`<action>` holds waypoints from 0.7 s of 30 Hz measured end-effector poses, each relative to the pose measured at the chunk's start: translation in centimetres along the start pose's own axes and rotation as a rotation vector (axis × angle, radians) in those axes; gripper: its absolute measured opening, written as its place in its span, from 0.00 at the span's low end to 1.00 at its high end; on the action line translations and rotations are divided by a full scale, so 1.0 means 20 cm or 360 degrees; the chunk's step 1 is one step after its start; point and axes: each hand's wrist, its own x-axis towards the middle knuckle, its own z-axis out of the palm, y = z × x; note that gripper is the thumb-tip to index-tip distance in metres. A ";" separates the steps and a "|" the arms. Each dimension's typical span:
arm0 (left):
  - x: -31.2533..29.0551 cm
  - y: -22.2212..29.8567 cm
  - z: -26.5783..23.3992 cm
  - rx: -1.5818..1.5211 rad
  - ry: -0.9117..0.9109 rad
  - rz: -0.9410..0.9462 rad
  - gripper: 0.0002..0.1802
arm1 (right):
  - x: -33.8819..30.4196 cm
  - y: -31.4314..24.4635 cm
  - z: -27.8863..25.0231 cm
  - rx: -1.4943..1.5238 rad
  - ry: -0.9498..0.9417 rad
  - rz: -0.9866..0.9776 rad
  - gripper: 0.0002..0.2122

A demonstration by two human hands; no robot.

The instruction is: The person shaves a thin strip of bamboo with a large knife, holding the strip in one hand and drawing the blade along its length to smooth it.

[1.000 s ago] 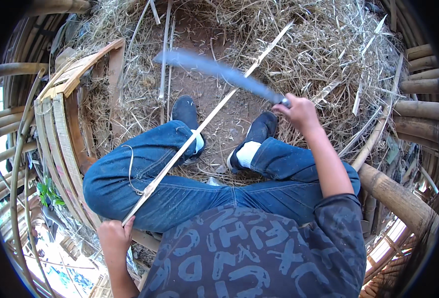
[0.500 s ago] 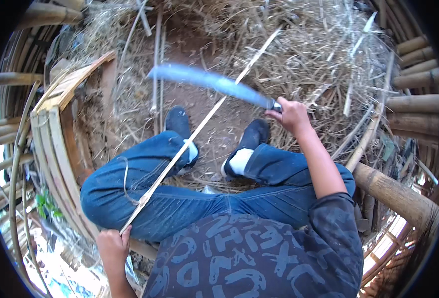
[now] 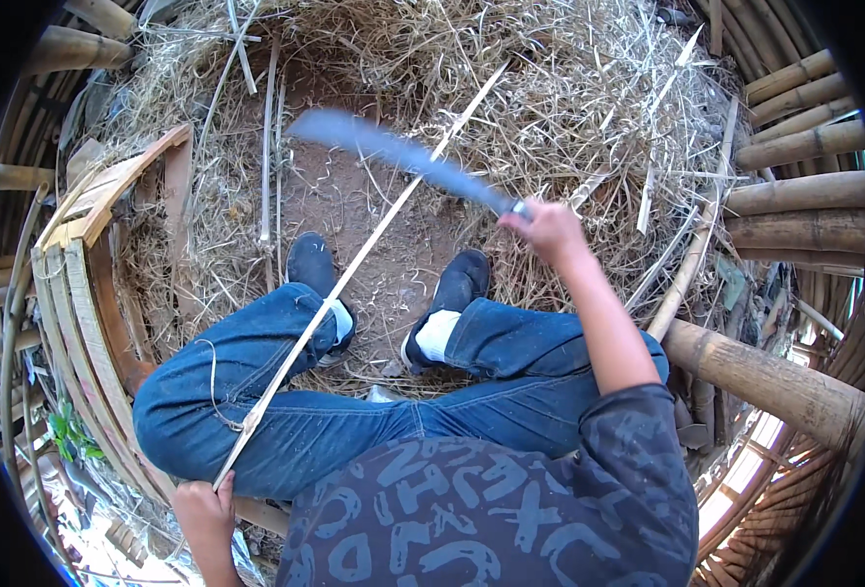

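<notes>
A long pale bamboo strip slants from beside my left thigh up over my knee and out past my feet. Its near end is gripped in my left hand, fingers closed round it. My right hand is wrapped round the handle of a machete. The wide blade, blurred toward its tip, points left and crosses the strip near its far part; I cannot tell whether the two touch. A thin curled sliver hangs from the strip over my left leg, near a rough joint on it.
Shavings and dry fibre cover the ground ahead, with loose strips among them. A slatted wooden crate stands at my left. Thick bamboo poles line the right side, and one pole lies close by my right hip.
The whole view has shifted, moving the scene slightly left. The blade still crosses the strip, now a little farther along toward the far end. Both hands keep their hold.
</notes>
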 end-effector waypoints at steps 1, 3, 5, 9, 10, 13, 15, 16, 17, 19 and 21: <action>0.01 0.01 0.00 0.0000 -0.0001 0.0015 0.34 | 0.06 0.11 -0.01 -0.0098 0.0118 0.0075 0.30; 0.04 0.05 -0.01 0.0012 0.0071 0.0039 0.34 | 0.10 0.15 -0.04 -0.0203 0.0241 0.0143 0.31; -0.01 0.02 0.02 0.0019 0.0057 -0.0029 0.33 | 0.11 -0.06 -0.07 -0.0150 0.0354 -0.0071 0.31; -0.03 -0.02 0.04 -0.0064 -0.0071 -0.0099 0.33 | -0.03 -0.22 -0.15 -0.0200 0.0117 -0.0370 0.29; -0.03 -0.03 0.04 -0.0065 -0.0077 -0.0102 0.33 | -0.06 -0.24 -0.12 -0.0235 0.0059 -0.0518 0.29; -0.06 -0.04 0.04 0.0016 0.0015 -0.0050 0.32 | -0.03 -0.20 -0.11 -0.0171 0.0028 -0.0589 0.30; -0.02 -0.03 0.03 -0.0028 -0.0080 -0.0070 0.31 | 0.10 0.04 -0.13 -0.0031 -0.0054 0.0198 0.31; -0.01 -0.02 0.03 -0.0031 -0.0072 -0.0092 0.31 | 0.16 0.08 -0.19 0.0019 0.0007 0.0151 0.32; 0.00 -0.01 0.03 -0.0038 -0.0007 -0.0047 0.31 | 0.17 0.08 -0.18 -0.0113 0.0079 0.0083 0.32; 0.00 0.01 0.03 -0.0063 -0.0026 -0.0049 0.30 | 0.13 0.02 -0.15 -0.0226 0.0141 0.0005 0.31; -0.03 -0.02 0.04 -0.0049 -0.0070 -0.0094 0.31 | 0.06 -0.18 -0.18 -0.0058 0.0100 -0.0216 0.30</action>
